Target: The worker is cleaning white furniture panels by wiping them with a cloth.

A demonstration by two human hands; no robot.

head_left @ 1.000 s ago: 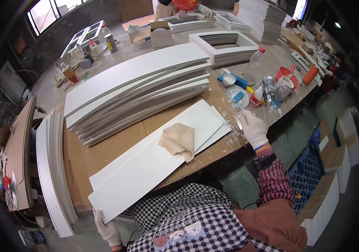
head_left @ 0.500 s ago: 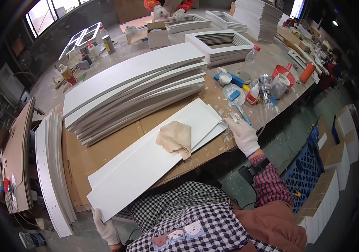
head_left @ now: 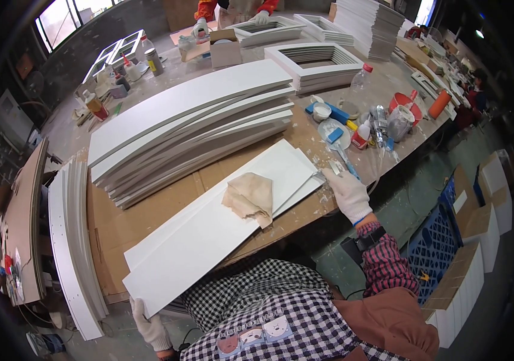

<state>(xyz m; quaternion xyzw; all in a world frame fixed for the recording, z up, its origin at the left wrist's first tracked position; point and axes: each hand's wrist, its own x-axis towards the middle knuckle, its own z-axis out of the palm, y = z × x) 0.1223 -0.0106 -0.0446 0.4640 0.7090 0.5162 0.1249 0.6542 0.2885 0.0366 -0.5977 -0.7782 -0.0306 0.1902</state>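
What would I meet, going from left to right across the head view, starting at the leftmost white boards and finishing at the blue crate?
Leftmost white boards, left gloved hand, crumpled beige sheet, right gloved hand, blue crate.

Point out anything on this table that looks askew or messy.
The top board lies skewed over the one beneath, edges misaligned; boards in the big stack fan apart unevenly. The table is spotted white beside the right hand.
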